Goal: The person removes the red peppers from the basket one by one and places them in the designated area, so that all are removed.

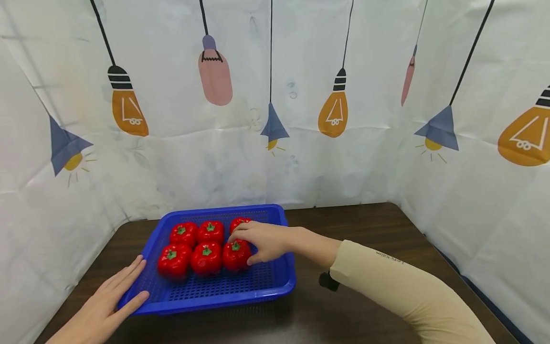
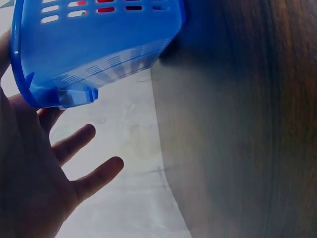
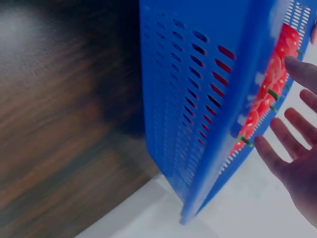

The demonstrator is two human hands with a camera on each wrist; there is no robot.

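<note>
Several red bell peppers (image 1: 206, 258) with green stems sit in two rows inside a blue perforated plastic basket (image 1: 223, 300). My left hand (image 1: 105, 301) lies flat-fingered at the basket's left edge, its fingers spread along the rim. From the left wrist view, the thumb side of that hand (image 2: 37, 173) is by the blue rim. My right hand (image 1: 268, 241) reaches over the basket's right side, thumb and fingers spread about the front right pepper (image 1: 235, 257). In the right wrist view, its fingers (image 3: 270, 156) look loosely extended above the peppers. Behind this hand, one back-row pepper (image 1: 239, 222) is partly hidden.
The basket stands on a dark wooden table (image 1: 356, 229). A white curtain (image 1: 240, 162) printed with hanging lamps encloses the back and both sides. Beneath the right sleeve (image 1: 386, 272) shows a small black object (image 1: 328, 282).
</note>
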